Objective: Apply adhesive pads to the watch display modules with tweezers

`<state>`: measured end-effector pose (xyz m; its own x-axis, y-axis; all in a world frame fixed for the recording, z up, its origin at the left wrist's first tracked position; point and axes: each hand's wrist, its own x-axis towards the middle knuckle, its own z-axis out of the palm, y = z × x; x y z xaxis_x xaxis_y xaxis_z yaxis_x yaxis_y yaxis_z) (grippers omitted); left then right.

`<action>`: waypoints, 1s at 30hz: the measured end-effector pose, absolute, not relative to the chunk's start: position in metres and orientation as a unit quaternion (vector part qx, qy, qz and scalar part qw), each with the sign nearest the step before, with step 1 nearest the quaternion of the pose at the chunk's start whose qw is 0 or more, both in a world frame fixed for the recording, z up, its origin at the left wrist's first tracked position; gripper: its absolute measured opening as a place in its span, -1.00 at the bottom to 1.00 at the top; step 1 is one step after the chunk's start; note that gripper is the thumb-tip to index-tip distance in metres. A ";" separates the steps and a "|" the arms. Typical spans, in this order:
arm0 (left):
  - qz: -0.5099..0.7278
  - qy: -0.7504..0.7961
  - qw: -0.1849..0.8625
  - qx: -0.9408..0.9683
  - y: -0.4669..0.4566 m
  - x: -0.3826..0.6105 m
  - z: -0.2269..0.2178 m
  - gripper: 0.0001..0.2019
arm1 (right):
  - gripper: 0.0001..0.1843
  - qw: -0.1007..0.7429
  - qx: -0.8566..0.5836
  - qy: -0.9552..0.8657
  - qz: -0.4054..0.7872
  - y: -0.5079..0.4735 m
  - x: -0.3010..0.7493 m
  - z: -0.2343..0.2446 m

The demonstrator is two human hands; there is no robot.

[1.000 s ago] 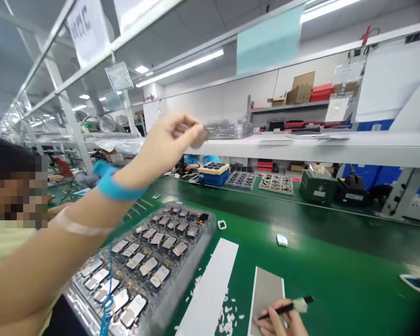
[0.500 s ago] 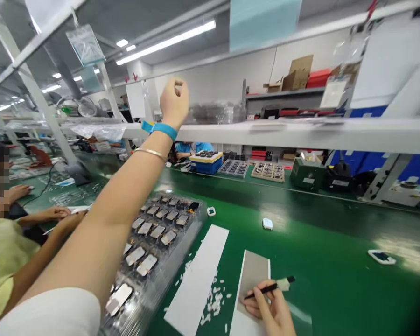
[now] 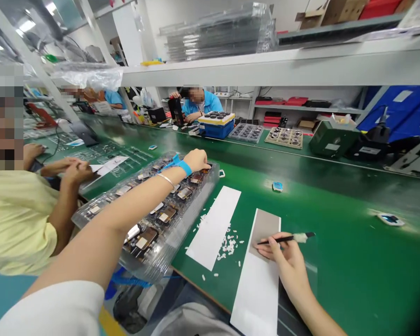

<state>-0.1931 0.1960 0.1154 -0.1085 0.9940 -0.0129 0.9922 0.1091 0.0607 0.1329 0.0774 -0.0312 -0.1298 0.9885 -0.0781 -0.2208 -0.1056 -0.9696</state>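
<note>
My left hand reaches across to the far right corner of a clear plastic tray. Its fingers are pinched downward there, and what they hold, if anything, is hidden. Several small device parts with pale rectangular faces sit in the tray's pockets. Held like a pen in my right hand are slim black tweezers with pale tape wrapped near the rear end. Their tip and my fingertips are over the grey-brown part of a long white strip. Another white strip lies to the left.
Small white scraps are scattered between the strips. White-framed pieces lie farther back on the green table. A white shelf beam crosses above. A co-worker in yellow sits at left, another in blue opposite.
My left hand has come down from a raised position in the air to the tray's far corner. The view has tilted downward. My right hand still holds the tweezers over the strip.
</note>
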 end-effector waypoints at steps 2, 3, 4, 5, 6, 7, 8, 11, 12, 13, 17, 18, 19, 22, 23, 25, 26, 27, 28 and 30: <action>0.003 0.750 0.020 0.661 0.204 -0.186 0.118 -0.66 | -0.37 0.503 -0.432 -0.446 0.601 0.077 0.132 -0.030; -0.005 0.754 0.016 0.657 0.206 -0.181 0.119 -0.66 | -0.37 0.505 -0.432 -0.447 0.599 0.077 0.132 -0.030; -0.012 0.756 0.012 0.654 0.208 -0.176 0.121 -0.66 | -0.36 0.506 -0.432 -0.448 0.597 0.077 0.132 -0.030; -0.018 0.758 0.007 0.651 0.209 -0.171 0.122 -0.66 | -0.36 0.507 -0.432 -0.449 0.596 0.077 0.132 -0.030; -0.021 0.760 0.000 0.650 0.210 -0.166 0.123 -0.65 | -0.37 0.508 -0.432 -0.450 0.594 0.077 0.132 -0.031; -0.022 0.760 -0.007 0.649 0.209 -0.162 0.125 -0.65 | -0.37 0.509 -0.431 -0.453 0.592 0.077 0.133 -0.031; -0.019 0.759 -0.015 0.650 0.208 -0.159 0.127 -0.65 | -0.39 0.510 -0.430 -0.456 0.590 0.077 0.133 -0.032; 0.007 0.747 -0.035 0.664 0.195 -0.156 0.137 -0.67 | -0.43 0.514 -0.422 -0.467 0.582 0.077 0.134 -0.034; 0.019 0.738 -0.036 0.673 0.187 -0.157 0.142 -0.67 | -0.44 0.516 -0.418 -0.472 0.580 0.077 0.133 -0.034; 0.029 0.727 -0.032 0.685 0.175 -0.159 0.146 -0.65 | -0.45 0.517 -0.414 -0.478 0.577 0.077 0.133 -0.035; 0.134 0.658 0.039 0.740 0.092 -0.158 0.156 -0.74 | -0.55 0.524 -0.390 -0.506 0.563 0.077 0.132 -0.035; 0.191 0.622 0.062 0.757 0.065 -0.153 0.154 -0.80 | -0.59 0.525 -0.383 -0.515 0.558 0.077 0.133 -0.034; 0.238 0.586 0.076 0.771 0.038 -0.145 0.148 -0.84 | -0.62 0.526 -0.376 -0.526 0.553 0.077 0.134 -0.032; 0.366 0.561 0.149 0.727 -0.027 -0.112 0.116 -0.88 | -0.74 0.526 -0.356 -0.561 0.531 0.074 0.139 -0.023; 0.409 0.577 0.180 0.684 -0.038 -0.099 0.102 -0.87 | -0.77 0.524 -0.352 -0.571 0.526 0.072 0.140 -0.018; 0.462 0.575 0.314 0.597 -0.046 -0.076 0.070 -0.93 | -0.80 0.500 -0.346 -0.613 0.505 0.066 0.142 -0.004; 0.479 0.558 0.389 0.555 -0.044 -0.067 0.055 -0.96 | -0.82 0.479 -0.343 -0.641 0.492 0.063 0.142 0.004; 0.490 0.536 0.453 0.517 -0.038 -0.060 0.041 -0.94 | -0.83 0.440 -0.334 -0.699 0.454 0.059 0.140 0.012; 0.494 0.516 0.504 0.486 -0.032 -0.055 0.030 -0.92 | -0.86 0.411 -0.330 -0.743 0.413 0.055 0.137 0.019; 0.492 0.486 0.561 0.455 -0.018 -0.048 0.016 -0.88 | -0.89 0.391 -0.319 -0.790 0.349 0.049 0.130 0.028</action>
<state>-0.0484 -0.0183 0.0155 0.0439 0.9943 -0.0976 -0.1105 0.1020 0.9886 0.1304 0.0486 0.0279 -0.4914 0.7762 0.3951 0.2310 0.5535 -0.8001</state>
